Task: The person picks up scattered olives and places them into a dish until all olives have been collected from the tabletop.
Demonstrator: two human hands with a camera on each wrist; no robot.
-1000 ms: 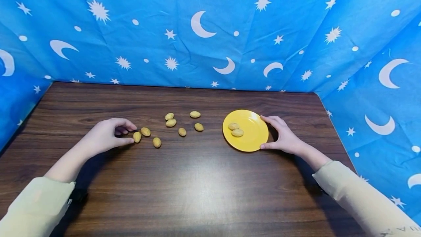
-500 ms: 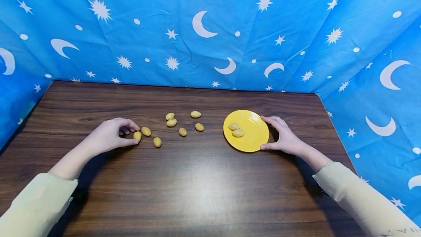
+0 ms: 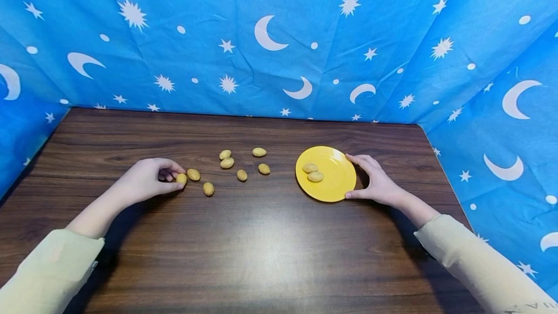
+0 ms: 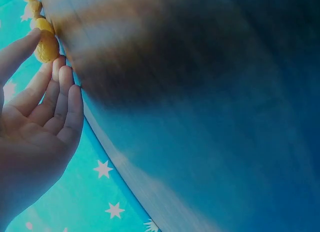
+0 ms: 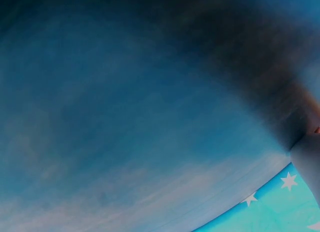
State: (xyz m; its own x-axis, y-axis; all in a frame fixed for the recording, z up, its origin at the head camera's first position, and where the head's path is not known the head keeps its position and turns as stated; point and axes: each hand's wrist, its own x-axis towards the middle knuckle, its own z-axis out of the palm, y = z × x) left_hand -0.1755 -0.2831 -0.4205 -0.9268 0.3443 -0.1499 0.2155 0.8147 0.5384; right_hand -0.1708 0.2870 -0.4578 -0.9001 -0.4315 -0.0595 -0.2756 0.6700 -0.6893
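My left hand [image 3: 150,180] pinches a small yellow-brown oval nut-like piece [image 3: 181,179] between thumb and fingertips, at the left end of a loose scatter of such pieces. In the left wrist view, the thumb lies on one side of that rough-skinned oval piece [image 4: 47,46] and the fingertips on the other. A second oval piece [image 3: 193,174] sits right beside it, and another oval piece [image 3: 208,189] lies a little nearer me. My right hand [image 3: 374,180] grips the right rim of a round yellow plate [image 3: 335,190], thumb at the near side. Two oval pieces [image 3: 315,177] lie on the plate.
Several more oval pieces [image 3: 227,163] are spread between the left hand and the plate on the dark wood table [image 3: 261,246]. A blue cloth [image 3: 196,38] with white moons and stars hangs behind the table and along its sides.
My left hand has shifted slightly right and closed its thumb and fingertips further round the oval piece. The right hand and the plate have stayed in place.
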